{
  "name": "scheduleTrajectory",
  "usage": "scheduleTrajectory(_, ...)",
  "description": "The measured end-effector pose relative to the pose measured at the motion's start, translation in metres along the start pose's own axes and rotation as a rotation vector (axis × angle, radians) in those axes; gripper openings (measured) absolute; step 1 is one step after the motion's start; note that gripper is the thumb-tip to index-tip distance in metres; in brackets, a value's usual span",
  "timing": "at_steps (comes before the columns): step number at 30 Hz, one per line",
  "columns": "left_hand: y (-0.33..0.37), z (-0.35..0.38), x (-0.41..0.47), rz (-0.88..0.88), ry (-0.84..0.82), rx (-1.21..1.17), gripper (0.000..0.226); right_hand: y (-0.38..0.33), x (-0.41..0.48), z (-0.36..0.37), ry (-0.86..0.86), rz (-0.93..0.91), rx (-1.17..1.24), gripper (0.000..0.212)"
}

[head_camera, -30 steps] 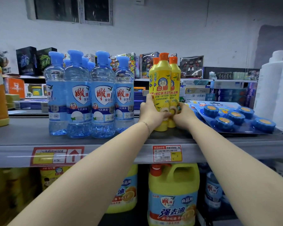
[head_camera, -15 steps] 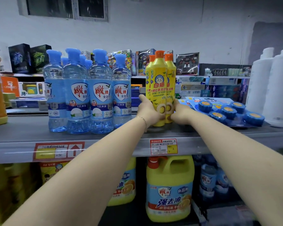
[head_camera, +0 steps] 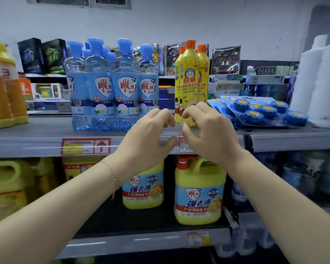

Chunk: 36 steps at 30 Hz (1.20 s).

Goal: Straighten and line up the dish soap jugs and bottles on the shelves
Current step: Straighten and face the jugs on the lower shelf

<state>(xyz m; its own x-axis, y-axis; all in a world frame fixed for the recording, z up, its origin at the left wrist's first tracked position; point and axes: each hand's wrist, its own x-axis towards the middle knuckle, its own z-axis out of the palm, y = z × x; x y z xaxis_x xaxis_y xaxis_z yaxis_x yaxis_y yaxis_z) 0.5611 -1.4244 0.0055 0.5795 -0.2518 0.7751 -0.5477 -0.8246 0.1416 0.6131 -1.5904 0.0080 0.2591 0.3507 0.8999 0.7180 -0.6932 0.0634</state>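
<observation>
Yellow dish soap bottles (head_camera: 189, 79) are clustered near the front edge of the upper shelf (head_camera: 36, 143). The left hand (head_camera: 151, 134) and right hand (head_camera: 210, 132) are held loosely curled and empty. These narrow bottles could be toppled by a careless knuckle.

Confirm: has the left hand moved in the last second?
Yes. The left hand has let go of the yellow bottles and drawn back over the shelf edge.

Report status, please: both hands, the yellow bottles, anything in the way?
Left hand and right hand loosely curled, holding nothing. Yellow bottles upright, bunched together on the top shelf. Blue blister packs lie close at their right.
</observation>
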Motion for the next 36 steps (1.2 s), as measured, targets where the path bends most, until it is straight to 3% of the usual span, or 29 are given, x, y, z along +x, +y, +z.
scheduleTrajectory(4, -0.002, -0.007, -0.036, 0.049, -0.053, 0.092, 0.025, -0.039, -0.016, 0.003, -0.109, -0.107, 0.138, 0.020)
scheduleTrajectory(8, -0.014, 0.017, -0.069, -0.019, -0.158, 0.103, 0.024, -0.043, -0.055, 0.024, -0.224, -0.077, 0.175, 0.020)
scheduleTrajectory(11, -0.023, 0.056, -0.085, -0.178, -0.307, 0.102, 0.033, -0.031, -0.087, 0.045, -0.437, 0.052, 0.108, 0.018)
scheduleTrajectory(13, -0.027, 0.091, -0.090, -0.312, -0.416, 0.046, 0.053, -0.024, -0.099, 0.055, -0.643, 0.193, 0.045, 0.016)
scheduleTrajectory(16, -0.032, 0.141, -0.095, -0.511, -0.420, -0.123, 0.077, -0.020, -0.108, 0.069, -0.797, 0.247, -0.057, 0.013)
scheduleTrajectory(18, -0.036, 0.166, -0.095, -0.545, -0.445, -0.184, 0.071, -0.022, -0.116, 0.081, -0.761, 0.190, -0.201, 0.022)
scheduleTrajectory(20, -0.041, 0.182, -0.096, -0.557, -0.461, -0.285, 0.064, -0.020, -0.131, 0.088, -0.667, 0.107, -0.345, 0.048)
scheduleTrajectory(22, -0.046, 0.190, -0.097, -0.598, -0.422, -0.391, 0.070, -0.009, -0.150, 0.090, -0.495, 0.098, -0.405, 0.074)
scheduleTrajectory(24, -0.049, 0.194, -0.098, -0.638, -0.402, -0.525, 0.081, 0.004, -0.170, 0.091, -0.416, 0.109, -0.429, 0.085)
scheduleTrajectory(28, -0.053, 0.201, -0.100, -0.609, -0.384, -0.663, 0.087, 0.020, -0.186, 0.095, -0.473, 0.113, -0.353, 0.083)
scheduleTrajectory(33, -0.054, 0.208, -0.102, -0.603, -0.328, -0.714, 0.075, 0.024, -0.189, 0.102, -0.530, 0.120, -0.267, 0.074)
scheduleTrajectory(36, -0.053, 0.213, -0.103, -0.620, -0.307, -0.734, 0.070, 0.026, -0.191, 0.103, -0.521, 0.117, -0.281, 0.079)
